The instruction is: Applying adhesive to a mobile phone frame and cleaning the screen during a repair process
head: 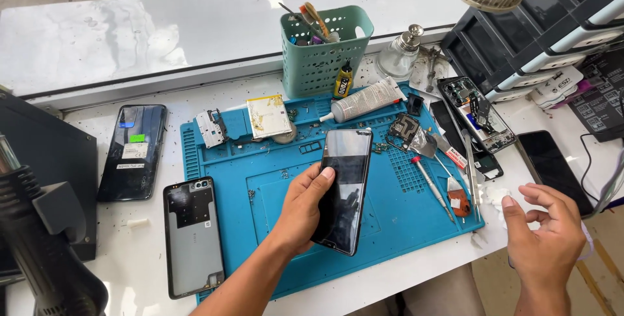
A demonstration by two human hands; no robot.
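Observation:
My left hand [300, 210] grips a black smartphone [344, 186] by its left edge, holding it screen up over the blue repair mat [396, 231]. My right hand [546, 231] hovers empty with fingers loosely curled past the mat's right edge, near crumpled white tissue [497, 197]. A grey phone back cover [192, 236] lies on the mat's left border. A screwdriver [432, 186] and tweezers [471, 176] rest on the mat to the right of the held phone.
A dark phone [133, 151] lies far left, another black phone [552, 166] at right, and an opened phone [474, 111] behind it. A green basket [322, 56] of tools, a glue tube [364, 101], a drawer unit [539, 23] and a hot-air tool [39, 244] surround the mat.

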